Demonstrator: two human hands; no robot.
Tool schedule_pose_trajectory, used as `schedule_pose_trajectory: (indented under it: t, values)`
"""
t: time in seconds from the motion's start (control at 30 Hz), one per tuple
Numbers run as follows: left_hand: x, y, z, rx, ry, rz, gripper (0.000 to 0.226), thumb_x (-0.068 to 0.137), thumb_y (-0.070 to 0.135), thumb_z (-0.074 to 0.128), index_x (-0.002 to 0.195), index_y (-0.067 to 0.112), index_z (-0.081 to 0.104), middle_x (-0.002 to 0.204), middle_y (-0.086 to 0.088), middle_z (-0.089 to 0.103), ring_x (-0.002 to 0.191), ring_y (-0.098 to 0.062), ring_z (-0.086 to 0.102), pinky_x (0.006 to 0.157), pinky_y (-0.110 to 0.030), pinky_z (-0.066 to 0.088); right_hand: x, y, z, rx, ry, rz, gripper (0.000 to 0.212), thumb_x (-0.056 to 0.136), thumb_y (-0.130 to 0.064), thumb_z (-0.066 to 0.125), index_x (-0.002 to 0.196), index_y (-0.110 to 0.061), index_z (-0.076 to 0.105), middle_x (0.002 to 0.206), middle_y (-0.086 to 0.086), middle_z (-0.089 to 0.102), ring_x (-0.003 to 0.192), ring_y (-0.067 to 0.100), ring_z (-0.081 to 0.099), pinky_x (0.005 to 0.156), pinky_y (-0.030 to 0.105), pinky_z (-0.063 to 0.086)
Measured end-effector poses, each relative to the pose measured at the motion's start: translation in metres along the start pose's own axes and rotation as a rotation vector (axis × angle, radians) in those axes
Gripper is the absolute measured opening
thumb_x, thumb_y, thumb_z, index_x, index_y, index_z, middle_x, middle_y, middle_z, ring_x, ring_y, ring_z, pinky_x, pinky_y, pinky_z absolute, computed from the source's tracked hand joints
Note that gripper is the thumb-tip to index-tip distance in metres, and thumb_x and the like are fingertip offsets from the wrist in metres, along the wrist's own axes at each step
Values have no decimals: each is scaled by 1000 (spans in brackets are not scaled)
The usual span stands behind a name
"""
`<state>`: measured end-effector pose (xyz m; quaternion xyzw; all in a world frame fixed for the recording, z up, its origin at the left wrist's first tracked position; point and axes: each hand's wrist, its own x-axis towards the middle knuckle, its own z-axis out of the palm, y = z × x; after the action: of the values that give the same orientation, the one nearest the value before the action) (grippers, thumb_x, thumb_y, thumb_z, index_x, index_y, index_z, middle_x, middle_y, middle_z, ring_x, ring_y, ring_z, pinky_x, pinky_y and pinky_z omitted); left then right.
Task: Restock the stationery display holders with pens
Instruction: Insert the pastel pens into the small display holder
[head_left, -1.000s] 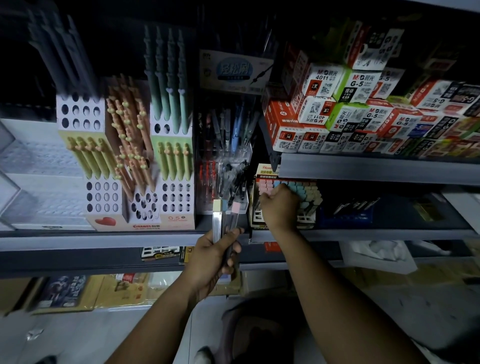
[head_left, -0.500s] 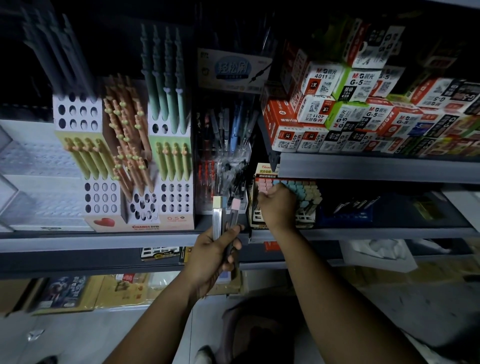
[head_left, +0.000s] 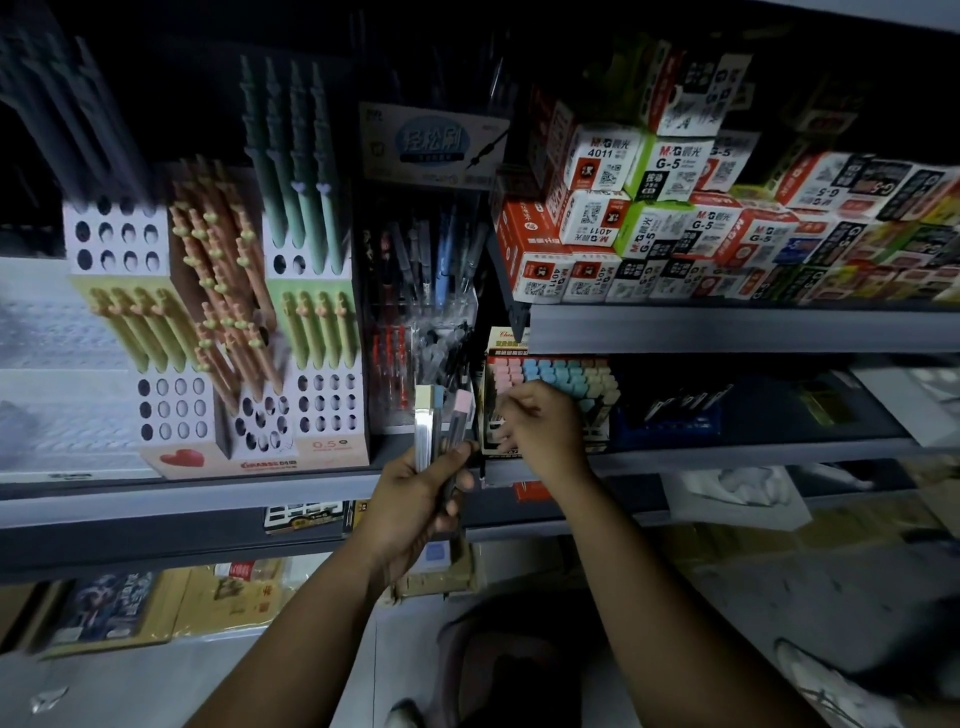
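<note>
— Dim shelves all round you, and little light falls on the shelf (head_left: 218, 493) you work at. Your left hand (head_left: 421, 493) grips a bundle of pens (head_left: 432, 421), caps up, just off its front edge.

— Your right hand (head_left: 545, 431) is at the pastel holder (head_left: 582, 371), near that same edge, fingers (head_left: 511, 413) curled. Whether you have a pen pinched there, I can't tell.

— My worry is the bundle. You hold it low on the barrels, so the tops may fan out. Loosen your thumb to pass one across and the rest could slide through and drop to the floor (head_left: 810, 587).

— The holder also looks well filled. Push a pen at a slot that's taken and you may shove the holder back or knock out its neighbours.

— Mind the clear tub (head_left: 431, 364) too, just left of your right hand. A knuckle could catch the pens leaning out of it.

— In this gloom you could also put a colour in the wrong row. Check the cap before you seat it.
</note>
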<state>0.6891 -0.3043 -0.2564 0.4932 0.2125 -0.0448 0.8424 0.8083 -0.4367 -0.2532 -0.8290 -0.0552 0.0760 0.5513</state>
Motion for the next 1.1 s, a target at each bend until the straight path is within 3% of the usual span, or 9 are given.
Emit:
schedule_pose_trajectory:
  t: [0.13, 0.27, 0.4, 0.57, 0.67, 0.73, 0.93, 1.1]
  values:
    - [5, 0, 5, 33, -10, -7, 19, 98, 22, 70, 101, 4, 64, 74, -12, 62, 49, -15, 43, 40, -20, 31, -8, -17, -7, 142, -127, -1, 20, 102, -19, 62, 99, 0, 69, 89, 17, 72, 55, 22, 59, 44, 29, 43]
    - [8, 1, 9, 78, -7, 14, 21, 97, 20, 70, 94, 1, 63, 64, -8, 61, 46, -14, 42, 39, -20, 29, -13, -24, -16, 183, -172, -39, 29, 98, -31, 67, 85, -5, 70, 74, 28, 65, 54, 29, 52, 46, 30, 39]
    - [13, -2, 14, 192, 22, 65, 21, 93, 20, 75, 87, 3, 66, 60, -5, 57, 48, -15, 41, 43, -22, 32, -15, -29, -19, 147, -179, -35, 24, 91, -27, 77, 86, -4, 71, 56, 10, 60, 43, 18, 48, 44, 26, 40]
    - [13, -2, 17, 180, 13, 45, 22, 95, 29, 73, 80, 14, 69, 54, 2, 48, 47, -12, 34, 46, -23, 27, -11, -32, -26, 221, -151, 32, 5, 95, -8, 70, 96, -4, 74, 68, 13, 69, 54, 20, 61, 54, 32, 55]
    - [11, 1, 15, 139, 19, 42, 29, 97, 34, 68, 81, 10, 63, 55, 3, 50, 45, -11, 32, 46, -24, 24, -6, -31, -33, 339, -126, 74, 22, 93, -4, 71, 114, -6, 70, 93, 13, 75, 70, 20, 71, 71, 34, 61]
    - [10, 2, 15, 127, 21, 63, 25, 99, 29, 67, 82, 11, 63, 54, 4, 49, 43, -10, 31, 43, -22, 25, -5, -30, -33, 419, -98, 101, 26, 90, -2, 73, 115, -7, 67, 103, 15, 76, 83, 21, 76, 76, 36, 63]
    - [12, -2, 19, 161, 83, 171, 21, 98, 21, 68, 80, 12, 65, 55, 1, 52, 42, -14, 31, 49, -29, 26, -10, -32, -26, 340, -41, 182, 20, 92, -15, 76, 102, 1, 70, 85, 18, 74, 62, 21, 71, 58, 32, 60]
    - [13, 0, 12, 133, 155, 99, 25, 100, 32, 65, 86, 13, 71, 68, -3, 61, 45, -12, 34, 47, -26, 28, -3, -28, -27, 310, 106, 95, 9, 95, -10, 71, 87, -5, 73, 72, 10, 74, 64, 21, 73, 61, 32, 62]
